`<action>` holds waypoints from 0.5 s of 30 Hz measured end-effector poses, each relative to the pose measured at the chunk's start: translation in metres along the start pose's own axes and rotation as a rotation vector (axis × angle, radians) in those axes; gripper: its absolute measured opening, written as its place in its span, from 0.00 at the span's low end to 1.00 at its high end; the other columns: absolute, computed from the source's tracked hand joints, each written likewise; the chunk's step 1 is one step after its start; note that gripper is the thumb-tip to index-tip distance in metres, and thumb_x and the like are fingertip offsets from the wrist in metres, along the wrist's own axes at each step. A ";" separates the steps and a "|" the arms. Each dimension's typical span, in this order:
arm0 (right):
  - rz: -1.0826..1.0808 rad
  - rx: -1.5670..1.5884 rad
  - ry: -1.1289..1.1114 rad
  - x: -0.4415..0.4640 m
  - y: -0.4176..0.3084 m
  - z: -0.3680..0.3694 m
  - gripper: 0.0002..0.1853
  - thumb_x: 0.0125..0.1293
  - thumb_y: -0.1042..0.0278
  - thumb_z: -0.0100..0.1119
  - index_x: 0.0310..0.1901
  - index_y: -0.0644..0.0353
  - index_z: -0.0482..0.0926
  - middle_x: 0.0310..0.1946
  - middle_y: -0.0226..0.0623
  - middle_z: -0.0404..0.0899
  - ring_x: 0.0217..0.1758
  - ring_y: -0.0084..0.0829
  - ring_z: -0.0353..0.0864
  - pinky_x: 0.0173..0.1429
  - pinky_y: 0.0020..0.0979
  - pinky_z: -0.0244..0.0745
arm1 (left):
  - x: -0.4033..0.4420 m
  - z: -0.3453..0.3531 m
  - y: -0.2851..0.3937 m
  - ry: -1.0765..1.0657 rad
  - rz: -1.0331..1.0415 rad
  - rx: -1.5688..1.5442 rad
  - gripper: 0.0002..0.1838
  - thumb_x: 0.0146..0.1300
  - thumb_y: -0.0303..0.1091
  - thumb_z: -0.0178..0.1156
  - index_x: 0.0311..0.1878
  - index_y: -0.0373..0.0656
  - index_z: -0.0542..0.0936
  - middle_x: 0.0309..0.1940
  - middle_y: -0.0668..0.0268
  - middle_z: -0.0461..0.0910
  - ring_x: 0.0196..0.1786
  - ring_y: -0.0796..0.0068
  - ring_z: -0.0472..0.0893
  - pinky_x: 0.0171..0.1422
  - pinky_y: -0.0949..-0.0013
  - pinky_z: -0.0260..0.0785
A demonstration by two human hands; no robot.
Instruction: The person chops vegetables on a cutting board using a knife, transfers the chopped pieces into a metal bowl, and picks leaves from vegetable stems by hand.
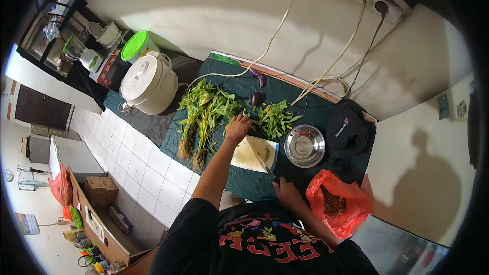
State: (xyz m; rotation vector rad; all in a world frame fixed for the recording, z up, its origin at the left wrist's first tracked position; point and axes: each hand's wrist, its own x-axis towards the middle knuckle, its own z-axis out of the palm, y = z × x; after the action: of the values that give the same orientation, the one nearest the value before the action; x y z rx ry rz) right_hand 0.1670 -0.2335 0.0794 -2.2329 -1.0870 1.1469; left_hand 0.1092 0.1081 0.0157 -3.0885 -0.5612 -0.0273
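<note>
My left hand [238,128] is at the upper left edge of a white cutting board [244,159], beside the leafy greens, its fingers bent together; what they hold is hidden. My right hand [286,192] is closed round the handle of a knife [261,161], whose blade lies over the board. Rooted leafy greens [206,109] spread to the left, and a smaller pile of leaves [276,118] sits above the board. To the board's right stands a steel bowl [304,146]. Small green bits are on the board.
Purple eggplant pieces [256,99] lie near the wall. A white rice cooker [148,82] stands at the left, its cord crossing the table. A black bag [349,128] is at the right, and a red plastic bag [351,201] with brown scraps is below it.
</note>
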 end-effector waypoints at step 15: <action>-0.062 -0.222 -0.032 0.005 0.007 0.019 0.23 0.75 0.47 0.47 0.51 0.63 0.72 0.33 0.58 0.83 0.36 0.60 0.84 0.42 0.58 0.78 | 0.024 0.013 0.023 0.097 0.245 -0.146 0.11 0.61 0.35 0.56 0.42 0.56 0.87 0.47 0.67 0.77 0.55 0.64 0.75 0.61 0.61 0.70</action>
State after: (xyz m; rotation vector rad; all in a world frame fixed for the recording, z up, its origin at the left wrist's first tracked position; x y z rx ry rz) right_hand 0.1561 -0.2338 0.0613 -2.3339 -1.3449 1.0864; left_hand 0.1402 0.0946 0.0031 -3.2496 -0.1831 -0.2258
